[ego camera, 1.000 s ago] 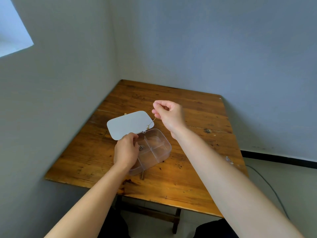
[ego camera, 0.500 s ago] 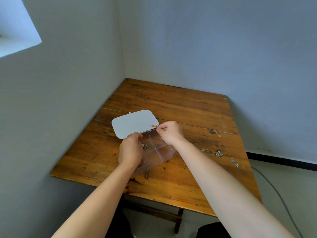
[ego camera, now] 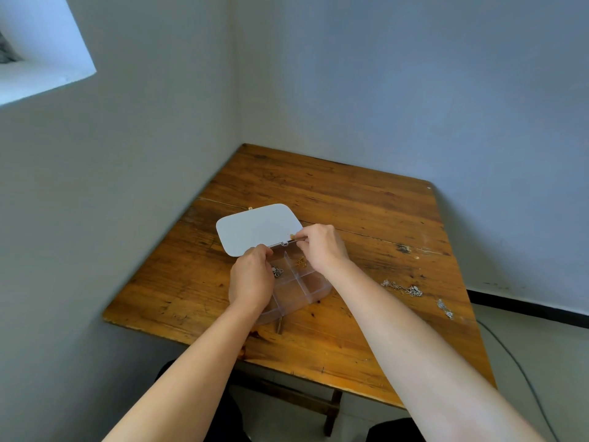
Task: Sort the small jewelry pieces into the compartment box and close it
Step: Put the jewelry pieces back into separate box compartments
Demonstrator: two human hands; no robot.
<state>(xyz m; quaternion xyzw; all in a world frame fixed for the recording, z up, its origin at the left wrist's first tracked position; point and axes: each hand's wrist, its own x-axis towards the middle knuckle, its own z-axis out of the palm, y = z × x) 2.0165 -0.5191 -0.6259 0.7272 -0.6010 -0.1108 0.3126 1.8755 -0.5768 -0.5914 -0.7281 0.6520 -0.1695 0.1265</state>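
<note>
A clear compartment box (ego camera: 314, 293) lies open on the wooden table (ego camera: 366, 218), its white lid (ego camera: 256, 228) folded back flat. My left hand (ego camera: 251, 280) grips the box's left side. My right hand (ego camera: 322, 247) hovers over the far right corner, fingertips pinched on the end of a thin gold chain (ego camera: 300, 261). Most of that chain is piled in the far right compartment. A silver piece (ego camera: 278, 272) sits in the far left compartment, partly hidden by my left hand. The two near compartments look bare.
Two silver chains lie loose on the table's right side, one (ego camera: 403, 288) nearer the box and one (ego camera: 444, 308) close to the right edge. Walls hem the table at left and back. A cable (ego camera: 522, 371) runs along the floor at right.
My right hand came down from above the box, lowering the gold chain into the far right compartment. My left hand stayed on the box.
</note>
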